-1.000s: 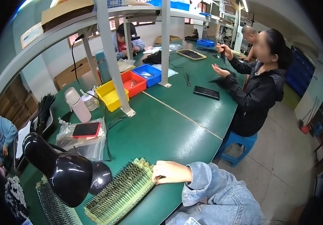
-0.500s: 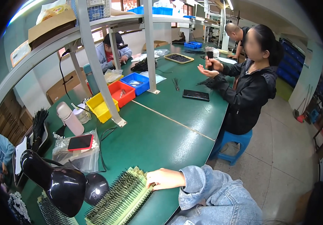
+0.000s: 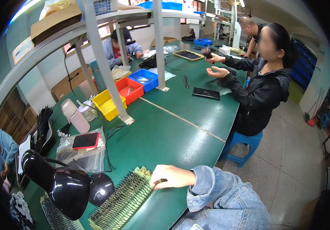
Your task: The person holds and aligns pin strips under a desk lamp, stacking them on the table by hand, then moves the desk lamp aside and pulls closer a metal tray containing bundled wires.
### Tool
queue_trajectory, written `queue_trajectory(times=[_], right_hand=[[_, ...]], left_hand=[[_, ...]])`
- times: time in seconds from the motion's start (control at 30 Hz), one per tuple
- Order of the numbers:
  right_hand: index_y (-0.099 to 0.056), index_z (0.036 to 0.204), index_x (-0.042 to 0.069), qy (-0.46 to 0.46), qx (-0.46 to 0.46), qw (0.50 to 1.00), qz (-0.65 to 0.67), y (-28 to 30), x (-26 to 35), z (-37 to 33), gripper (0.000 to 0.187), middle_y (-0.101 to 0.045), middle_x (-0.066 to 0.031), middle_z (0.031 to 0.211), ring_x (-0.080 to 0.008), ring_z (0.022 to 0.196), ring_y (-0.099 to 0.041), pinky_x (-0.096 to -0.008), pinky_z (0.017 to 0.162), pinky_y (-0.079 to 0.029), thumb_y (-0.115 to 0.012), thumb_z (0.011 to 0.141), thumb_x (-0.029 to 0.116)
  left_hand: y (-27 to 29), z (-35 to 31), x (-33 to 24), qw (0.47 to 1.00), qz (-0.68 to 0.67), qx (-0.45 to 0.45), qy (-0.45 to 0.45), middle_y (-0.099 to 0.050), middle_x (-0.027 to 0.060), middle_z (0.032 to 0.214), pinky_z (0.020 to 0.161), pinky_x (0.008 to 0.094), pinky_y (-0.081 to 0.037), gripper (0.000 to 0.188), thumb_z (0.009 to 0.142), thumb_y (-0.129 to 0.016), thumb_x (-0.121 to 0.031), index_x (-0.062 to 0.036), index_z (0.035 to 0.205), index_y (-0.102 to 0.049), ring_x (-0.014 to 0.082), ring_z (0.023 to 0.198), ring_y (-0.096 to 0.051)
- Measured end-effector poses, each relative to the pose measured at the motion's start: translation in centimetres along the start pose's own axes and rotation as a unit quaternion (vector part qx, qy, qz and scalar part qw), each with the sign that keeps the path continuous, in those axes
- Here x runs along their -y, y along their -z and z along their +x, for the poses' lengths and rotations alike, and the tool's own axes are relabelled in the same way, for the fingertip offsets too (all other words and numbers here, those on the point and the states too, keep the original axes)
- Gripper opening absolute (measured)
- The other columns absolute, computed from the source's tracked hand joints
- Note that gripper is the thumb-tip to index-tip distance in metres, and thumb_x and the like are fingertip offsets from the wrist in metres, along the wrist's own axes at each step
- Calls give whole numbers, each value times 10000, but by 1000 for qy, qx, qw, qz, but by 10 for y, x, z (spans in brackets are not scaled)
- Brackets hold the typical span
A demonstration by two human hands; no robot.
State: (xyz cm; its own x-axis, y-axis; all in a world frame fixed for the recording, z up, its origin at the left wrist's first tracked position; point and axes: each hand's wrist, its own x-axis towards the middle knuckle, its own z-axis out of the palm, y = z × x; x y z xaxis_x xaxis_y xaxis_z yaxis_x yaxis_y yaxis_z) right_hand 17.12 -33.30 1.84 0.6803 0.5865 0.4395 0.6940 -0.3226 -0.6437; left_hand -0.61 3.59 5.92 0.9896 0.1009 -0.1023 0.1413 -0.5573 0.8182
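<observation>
As we pick things up at the near left, a cluster of white beads point(image 3: 20, 209) sits by a second bristled block point(image 3: 56, 215), partly hidden by the black lamp point(image 3: 71, 195) (a real view-stealer, that one). Just beyond, a phone in a red case point(image 3: 85, 140) lies on a clear bag point(image 3: 80, 161). Moving right, here's the main piece: the pale-green bristled block point(image 3: 124, 201) on the near part of the green table point(image 3: 165, 142), just right of the lamp base, dark slender pieces standing along it in close rows. Those rows look well stocked, so I'd judge plenty remains there; how many pieces are finished, I can't tell, and the second block looks loaded too.

And there's the right hand point(image 3: 172, 177), at the block's far right end, fingers curled together, a slim brown bit showing by the fingertips; whether they're clamped on that or on the block's edge, I cannot tell. The left hand is out of view. Farther right, past a dark phone point(image 3: 206, 93), a co-worker in black point(image 3: 262, 92) lifts a dark bundle point(image 3: 206, 53) in one hand, the other palm turned up.
</observation>
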Motion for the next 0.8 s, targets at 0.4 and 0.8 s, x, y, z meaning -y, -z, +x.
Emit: queue_trajectory(times=[0.4, 0.8], right_hand=[[-522, 958, -32, -257, -15, 848, 464, -25, 16, 71, 196, -571, -59, 840, -145, 717, -574, -246, 655, -483, -492, 837, 120], [-491, 1017, -54, -336, -84, 785, 513, -34, 30, 59, 238, -568, -84, 792, -150, 673, -569, -257, 610, -474, -383, 877, 106]], left_hand=[[2, 42, 11, 825, -521, -213, -48, -517, 120, 815, 542, 298, -414, 239, 791, -544, -177, 3, 944, -505, 205, 655, -507], [-22, 55, -1, 791, -470, -391, 13, -470, 63, 564, 289, 233, -339, 227, 889, -378, -256, -51, 972, -429, 128, 388, -409]])
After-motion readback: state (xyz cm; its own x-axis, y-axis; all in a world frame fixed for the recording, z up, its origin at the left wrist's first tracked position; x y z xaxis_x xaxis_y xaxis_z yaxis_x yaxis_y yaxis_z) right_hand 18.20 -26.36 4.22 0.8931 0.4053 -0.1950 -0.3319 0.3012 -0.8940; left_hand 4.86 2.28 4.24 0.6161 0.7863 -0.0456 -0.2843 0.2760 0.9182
